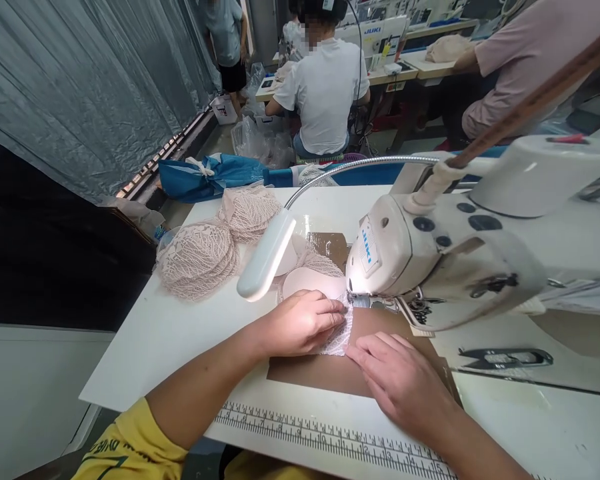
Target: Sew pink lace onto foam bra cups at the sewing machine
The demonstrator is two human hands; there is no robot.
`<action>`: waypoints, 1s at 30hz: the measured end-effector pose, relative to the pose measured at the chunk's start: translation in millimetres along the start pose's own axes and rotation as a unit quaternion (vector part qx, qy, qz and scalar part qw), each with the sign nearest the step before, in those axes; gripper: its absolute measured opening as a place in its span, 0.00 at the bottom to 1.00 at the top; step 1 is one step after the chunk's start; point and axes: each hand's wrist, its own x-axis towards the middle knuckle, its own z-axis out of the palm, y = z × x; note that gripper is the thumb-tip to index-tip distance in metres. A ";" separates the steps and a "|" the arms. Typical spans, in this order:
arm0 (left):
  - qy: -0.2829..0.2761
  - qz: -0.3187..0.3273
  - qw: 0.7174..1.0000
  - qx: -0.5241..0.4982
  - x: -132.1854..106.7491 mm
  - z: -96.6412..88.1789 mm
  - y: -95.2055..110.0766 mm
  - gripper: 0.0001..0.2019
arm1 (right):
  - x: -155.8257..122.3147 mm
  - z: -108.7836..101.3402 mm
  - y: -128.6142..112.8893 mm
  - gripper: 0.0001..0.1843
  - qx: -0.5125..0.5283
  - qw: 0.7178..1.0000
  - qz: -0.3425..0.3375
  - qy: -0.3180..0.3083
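Note:
My left hand [303, 323] lies on a pale pink lace piece [337, 340] at the foot of a white sewing machine [410, 253], fingers curled and pressing the lace down. My right hand [397, 380] rests flat just to the right of the lace, fingertips touching its edge on the brown plate [320, 377]. Behind the left hand, a pale bra cup [305, 280] sits under the lamp light. The needle itself is hidden by the machine head.
Two stacks of lace cups [197, 257] [247, 210] lie at the table's far left. A white gooseneck lamp [265, 257] hangs over the work. Thread snips [505, 359] lie at right. A ruler strip [330, 437] runs along the near edge. Other people sit at machines beyond.

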 end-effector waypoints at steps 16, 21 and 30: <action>-0.041 -0.013 0.995 0.090 9.9 0.4 1.5 0.21 | 1.5 -1.5 -0.8 0.14 -0.004 1.000 0.028 -0.003; -0.035 -0.011 0.995 0.096 10.9 0.7 -0.4 0.20 | 1.8 2.0 4.4 0.18 -0.043 0.998 0.042 0.008; -0.029 0.000 0.996 0.080 10.6 -0.2 -2.7 0.18 | 7.6 4.2 11.1 0.20 -0.137 0.990 0.035 0.022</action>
